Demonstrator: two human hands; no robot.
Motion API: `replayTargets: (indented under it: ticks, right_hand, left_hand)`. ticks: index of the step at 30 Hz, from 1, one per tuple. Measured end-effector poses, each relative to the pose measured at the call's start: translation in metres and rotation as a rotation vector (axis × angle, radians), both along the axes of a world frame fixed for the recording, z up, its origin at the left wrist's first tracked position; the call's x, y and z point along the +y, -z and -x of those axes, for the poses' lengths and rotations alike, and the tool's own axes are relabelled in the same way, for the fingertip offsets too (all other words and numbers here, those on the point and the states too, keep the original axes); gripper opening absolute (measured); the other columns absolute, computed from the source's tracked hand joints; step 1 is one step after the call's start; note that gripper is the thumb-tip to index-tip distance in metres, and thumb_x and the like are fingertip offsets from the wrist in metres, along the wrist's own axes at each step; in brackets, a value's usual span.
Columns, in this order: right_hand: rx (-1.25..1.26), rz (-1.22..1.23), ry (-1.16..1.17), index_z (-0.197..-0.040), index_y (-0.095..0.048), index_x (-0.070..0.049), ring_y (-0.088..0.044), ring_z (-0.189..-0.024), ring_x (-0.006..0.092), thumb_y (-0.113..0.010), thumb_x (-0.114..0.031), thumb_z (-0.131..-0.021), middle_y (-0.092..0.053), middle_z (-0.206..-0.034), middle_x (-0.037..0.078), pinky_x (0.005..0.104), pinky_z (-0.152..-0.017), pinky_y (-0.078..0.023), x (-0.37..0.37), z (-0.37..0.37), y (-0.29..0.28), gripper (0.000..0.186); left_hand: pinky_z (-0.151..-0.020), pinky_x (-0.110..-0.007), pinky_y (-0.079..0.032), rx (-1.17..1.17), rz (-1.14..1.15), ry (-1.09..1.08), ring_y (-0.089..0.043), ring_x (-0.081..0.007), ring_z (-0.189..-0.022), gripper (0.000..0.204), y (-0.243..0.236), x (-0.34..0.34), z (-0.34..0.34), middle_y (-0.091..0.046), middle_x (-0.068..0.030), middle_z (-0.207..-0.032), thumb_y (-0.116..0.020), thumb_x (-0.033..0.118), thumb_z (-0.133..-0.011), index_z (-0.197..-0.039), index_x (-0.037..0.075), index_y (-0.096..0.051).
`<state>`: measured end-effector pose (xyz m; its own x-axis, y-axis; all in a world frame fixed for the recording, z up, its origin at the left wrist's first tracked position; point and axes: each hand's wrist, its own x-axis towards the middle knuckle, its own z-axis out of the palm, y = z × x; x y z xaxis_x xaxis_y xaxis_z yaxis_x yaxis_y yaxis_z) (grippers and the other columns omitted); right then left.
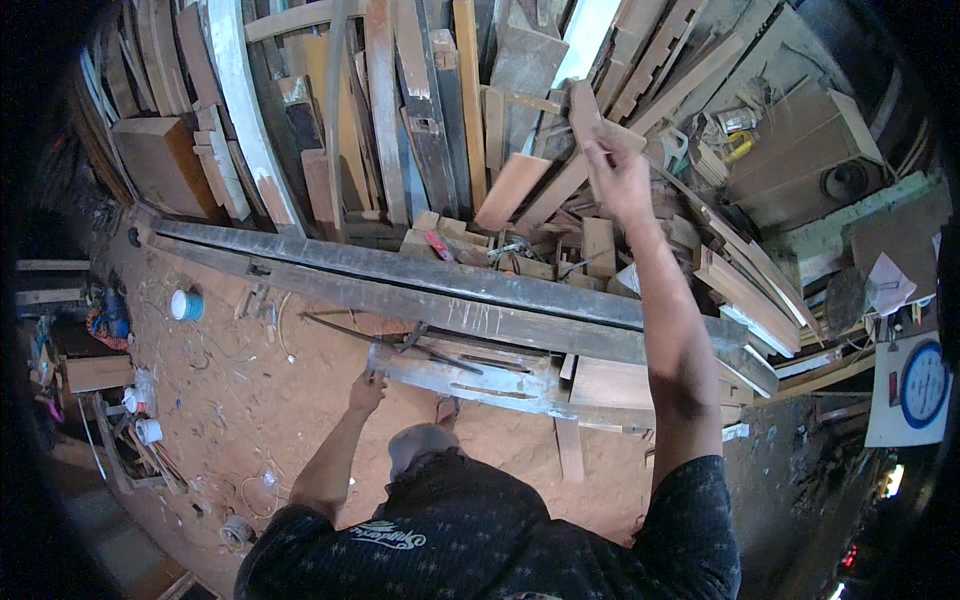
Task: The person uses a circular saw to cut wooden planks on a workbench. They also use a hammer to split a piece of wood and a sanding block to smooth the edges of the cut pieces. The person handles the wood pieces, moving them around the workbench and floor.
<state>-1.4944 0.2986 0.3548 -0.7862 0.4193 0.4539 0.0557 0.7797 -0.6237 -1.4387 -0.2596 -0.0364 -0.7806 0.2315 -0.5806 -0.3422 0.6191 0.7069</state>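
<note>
My right hand [617,170] is raised at the far side, its fingers closed round a short brown wooden block [583,112]. That block is held up in front of the stacked timber. My left hand [368,390] is low and nearer to me, at the left end of a pale, worn board [470,381]. Its fingers look closed, but what they grip there is too small to make out. Just beyond it, a dark bar clamp or similar metal tool [412,338] lies across the board's far edge.
A long dark beam [400,290] runs across the front of the timber. Behind it lie offcuts [598,247] and a red-handled tool [438,245]. Upright planks [380,110] crowd the back. A cardboard box [800,150] sits at right, a blue-and-white tub [186,305] on the left floor.
</note>
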Motion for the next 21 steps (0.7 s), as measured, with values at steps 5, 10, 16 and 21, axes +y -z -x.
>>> replayTargets:
  ticks: [5,10,16,21]
  right_hand:
    - [-0.177,0.211,-0.162,-0.119,-0.07,0.002,-0.067,-0.104,0.0184,-0.07,-0.027,-0.098,-0.074,-0.109,0.014,0.0345,-0.094,-0.051,-0.058,-0.072,0.007,0.035]
    - [-0.051,0.5,0.348,-0.132,-0.062,0.002,-0.06,-0.117,0.0205,-0.051,-0.039,-0.107,-0.067,-0.126,0.013,0.0348,-0.104,-0.044,-0.011,-0.172,0.073,0.049]
    - [0.375,0.639,0.73,-0.146,-0.047,0.004,-0.051,-0.131,0.0325,-0.035,-0.042,-0.11,-0.052,-0.146,0.023,0.043,-0.114,-0.036,0.023,-0.218,0.167,0.061]
    - [0.076,0.292,0.243,-0.146,-0.051,-0.003,-0.039,-0.142,0.0439,-0.057,-0.047,-0.098,-0.042,-0.153,0.029,0.0572,-0.12,-0.022,-0.249,-0.084,0.122,0.065]
  left_hand:
    - [-0.085,-0.039,-0.057,-0.222,-0.247,-0.037,-0.069,-0.0276,-0.105,0.083,-0.048,0.109,0.022,-0.066,-0.0237,-0.125,-0.049,0.064,-0.101,-0.142,-0.008,-0.049]
    - [-0.123,-0.043,-0.024,-0.236,-0.887,-0.295,-0.035,-0.0303,-0.147,0.094,-0.128,0.188,0.068,-0.035,-0.021,-0.159,-0.033,0.068,-0.104,-0.161,-0.004,-0.014]
    - [-0.126,-0.045,-0.018,-0.058,-1.036,0.007,-0.017,-0.0293,-0.157,0.091,-0.152,0.296,0.119,-0.025,-0.0186,-0.167,-0.032,0.067,-0.104,-0.163,0.001,-0.012]
    - [-0.122,-0.048,-0.024,-0.389,-0.984,-0.075,-0.033,-0.0362,-0.148,0.099,-0.199,0.349,0.013,-0.032,-0.0231,-0.161,-0.04,0.075,-0.098,-0.161,0.002,-0.019]
